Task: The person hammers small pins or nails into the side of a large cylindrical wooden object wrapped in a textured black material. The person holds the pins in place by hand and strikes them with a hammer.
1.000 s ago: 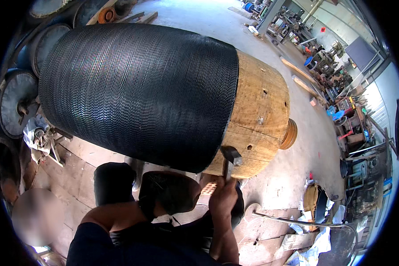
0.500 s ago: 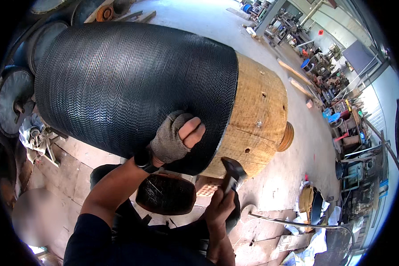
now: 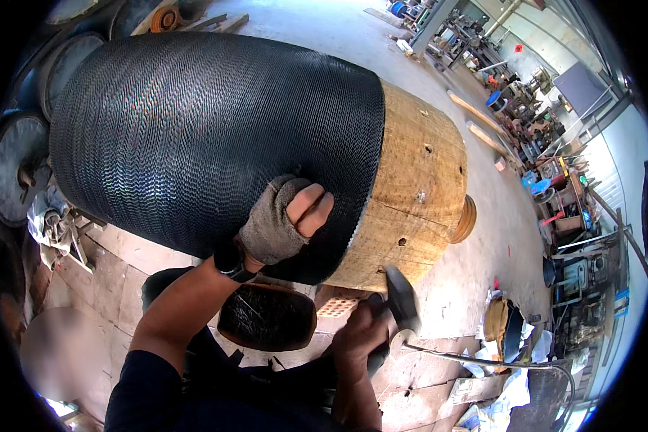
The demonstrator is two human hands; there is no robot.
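Slants left forearm (image 3: 182,304) up and inward, placing gloved left hand (image 3: 284,218), fingers curled in, over the large black ridged cylinder (image 3: 209,137) ahead; cannot tell if gripping anything. Holds right hand (image 3: 361,333) lower, closed round a blurred hammer (image 3: 403,299), near the cylinder's wooden end (image 3: 426,183).

Wall sign: one, small, red, posted on the pale far wall (image 3: 538,47); darker marking on its face, too small to read. Legible lettering, labels or numbers: none.
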